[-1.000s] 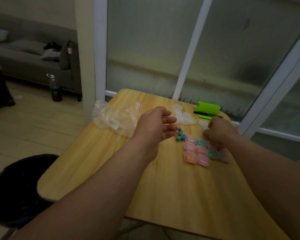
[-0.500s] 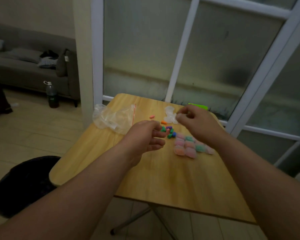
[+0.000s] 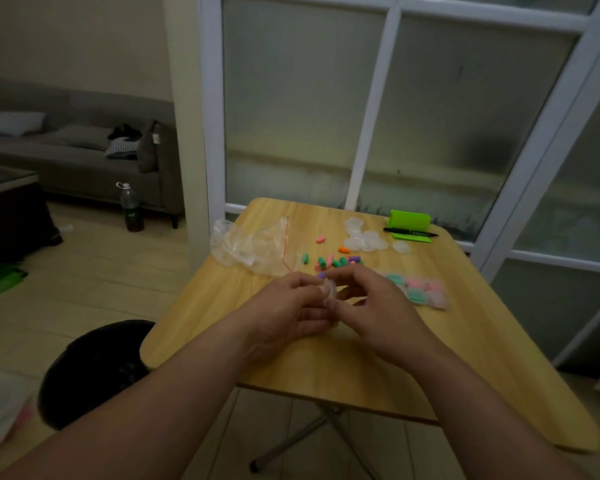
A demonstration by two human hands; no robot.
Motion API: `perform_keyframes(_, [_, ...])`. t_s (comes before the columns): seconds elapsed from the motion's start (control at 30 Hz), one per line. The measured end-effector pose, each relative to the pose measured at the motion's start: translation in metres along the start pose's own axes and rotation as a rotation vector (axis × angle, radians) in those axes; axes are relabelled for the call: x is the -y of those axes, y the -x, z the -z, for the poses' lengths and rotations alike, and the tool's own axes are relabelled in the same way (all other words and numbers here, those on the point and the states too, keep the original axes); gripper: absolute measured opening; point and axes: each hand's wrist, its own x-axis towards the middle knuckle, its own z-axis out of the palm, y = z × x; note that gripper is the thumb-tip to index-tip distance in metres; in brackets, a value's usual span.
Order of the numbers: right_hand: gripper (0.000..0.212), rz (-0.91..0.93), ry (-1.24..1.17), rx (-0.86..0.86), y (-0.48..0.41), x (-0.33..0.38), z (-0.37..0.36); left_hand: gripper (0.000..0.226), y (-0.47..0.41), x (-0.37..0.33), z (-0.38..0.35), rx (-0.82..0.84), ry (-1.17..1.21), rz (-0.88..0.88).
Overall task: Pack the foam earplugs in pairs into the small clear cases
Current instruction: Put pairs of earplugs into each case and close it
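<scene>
Now, small clear case [image 3: 329, 292] tight between curled fingers [image 3: 306, 287] of left hand [image 3: 284, 308] and right hand [image 3: 378, 306], purple earplug [image 3: 322, 275] alongside.

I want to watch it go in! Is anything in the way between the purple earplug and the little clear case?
Nothing visible is. The left hand pinches the purple earplug right at the clear case, which the right hand holds. I cannot tell whether its lid is open.

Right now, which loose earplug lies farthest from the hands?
The salmon-pink earplug, lying alone beyond the cluster, farther back than the orange one.
</scene>
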Motion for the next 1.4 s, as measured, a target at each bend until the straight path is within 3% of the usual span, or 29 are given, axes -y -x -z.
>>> perform_keyframes(0.17, [0.013,-0.202,-0.273,-0.035,-0.01,0.001,-0.004,0.024,-0.003,-0.002,0.007,-0.044,-0.086,-0.056])
perform_keyframes(0.23, [0.016,-0.247,-0.332,-0.022,-0.014,-0.001,-0.007,0.024,-0.004,0.0,0.008,-0.022,-0.097,-0.047])
perform_keyframes(0.4, [0.023,-0.311,-0.295,0.023,-0.018,-0.009,-0.012,0.028,-0.003,0.001,0.013,0.009,-0.126,-0.018])
perform_keyframes(1.4, [0.028,-0.356,-0.386,0.092,-0.009,-0.005,-0.016,0.036,0.0,-0.001,0.019,0.016,-0.256,0.016])
